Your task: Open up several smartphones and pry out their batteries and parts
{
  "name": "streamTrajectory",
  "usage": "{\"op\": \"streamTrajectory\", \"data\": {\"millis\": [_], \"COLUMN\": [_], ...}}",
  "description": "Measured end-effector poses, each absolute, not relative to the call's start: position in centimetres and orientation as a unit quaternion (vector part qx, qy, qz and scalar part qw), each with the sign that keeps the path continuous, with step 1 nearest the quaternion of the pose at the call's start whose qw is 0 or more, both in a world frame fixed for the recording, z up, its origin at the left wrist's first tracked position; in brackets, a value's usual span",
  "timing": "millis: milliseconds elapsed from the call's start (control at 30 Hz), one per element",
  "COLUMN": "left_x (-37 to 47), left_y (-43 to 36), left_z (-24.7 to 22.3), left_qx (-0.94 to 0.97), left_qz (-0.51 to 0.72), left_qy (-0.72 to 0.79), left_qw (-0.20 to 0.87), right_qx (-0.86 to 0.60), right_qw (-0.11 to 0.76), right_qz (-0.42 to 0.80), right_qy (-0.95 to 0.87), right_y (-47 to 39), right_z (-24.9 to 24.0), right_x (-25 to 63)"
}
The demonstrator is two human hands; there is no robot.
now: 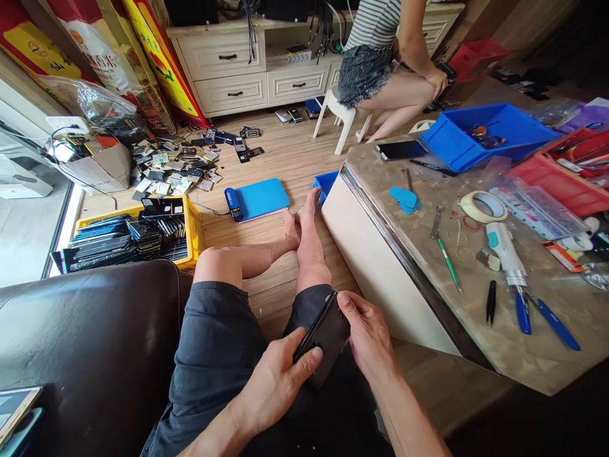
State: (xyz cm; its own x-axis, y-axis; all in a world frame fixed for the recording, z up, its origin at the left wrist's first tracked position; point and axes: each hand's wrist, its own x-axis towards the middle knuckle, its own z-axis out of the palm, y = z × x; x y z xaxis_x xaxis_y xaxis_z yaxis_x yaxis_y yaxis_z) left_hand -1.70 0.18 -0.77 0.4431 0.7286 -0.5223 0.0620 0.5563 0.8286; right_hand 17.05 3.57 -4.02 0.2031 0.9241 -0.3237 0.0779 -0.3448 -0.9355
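A black smartphone (327,339) is tilted on its side above my lap, between both hands. My left hand (278,379) is closed round its lower left end, the thumb lying along the dark face. At the upper right end my right hand (370,330) grips the phone, with the thumb near its top corner and the other fingers partly hidden behind. Whether the dark face is the back or the screen I cannot tell. Closest on the table are black tweezers (491,303), blue-handled pliers (523,310) and a green pen-like tool (450,263).
The table (428,292) also bears a tape roll (483,207), a blue bin (490,136) and a red bin (571,171). On the floor stand a yellow crate (194,235) of phone parts and a blue mat (261,198). Another person (380,63) sits on a white stool (335,114).
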Motion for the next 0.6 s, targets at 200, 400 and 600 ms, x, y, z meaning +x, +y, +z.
{"op": "streamTrajectory", "data": {"millis": [200,400,600], "left_x": [-2.2,-1.3,-0.7], "left_y": [1.1,1.3,1.4], "left_z": [-1.1,-1.4,-2.2], "left_qx": [0.417,0.176,0.115], "left_qz": [0.276,0.349,0.350], "left_qy": [0.531,0.478,0.503], "left_qw": [0.684,0.787,0.782], "right_qx": [-0.664,-0.652,-0.642], "right_qw": [0.438,0.355,0.238], "right_qz": [0.488,0.542,0.546], "right_qy": [-0.359,-0.394,-0.482], "right_y": [4.1,2.7,2.0], "right_z": [-3.5,-3.6,-2.3], "right_x": [17.3,16.3,14.6]}}
